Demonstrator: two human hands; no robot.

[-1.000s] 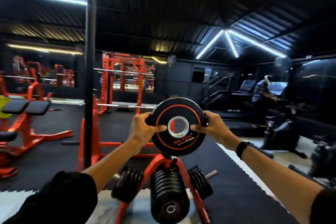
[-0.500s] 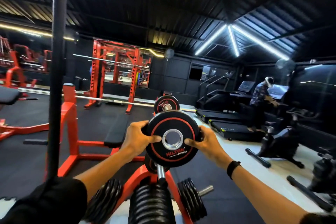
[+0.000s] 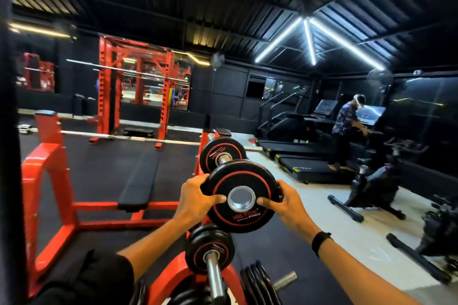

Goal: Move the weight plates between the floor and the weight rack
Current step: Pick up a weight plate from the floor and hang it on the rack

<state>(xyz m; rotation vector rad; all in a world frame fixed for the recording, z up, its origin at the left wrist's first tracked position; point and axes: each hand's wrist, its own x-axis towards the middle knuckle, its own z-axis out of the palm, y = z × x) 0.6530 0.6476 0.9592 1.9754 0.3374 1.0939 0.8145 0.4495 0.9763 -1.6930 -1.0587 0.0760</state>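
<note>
I hold a small black weight plate (image 3: 241, 197) with a red ring and a steel centre hole upright in front of me. My left hand (image 3: 198, 197) grips its left edge and my right hand (image 3: 285, 202) grips its right edge, thumbs on the face. Below stands the red weight rack (image 3: 178, 277). A small plate (image 3: 210, 249) sits on the rack's steel peg pointing at me. Another small plate (image 3: 223, 155) sits on a higher peg behind the held one. Larger plates (image 3: 257, 282) hang on a side peg at the bottom.
A red bench press frame (image 3: 49, 181) with a black pad (image 3: 141, 181) stands to the left, a barbell (image 3: 128, 137) across it. A red power rack (image 3: 133, 86) is further back. A person (image 3: 347, 126) stands at treadmills on the right, near exercise bikes (image 3: 374, 186).
The view has shifted left and dropped closer to the rack. The held plate has come lower, level with the rack's upper pegs, and two racked small plates now show around it.
</note>
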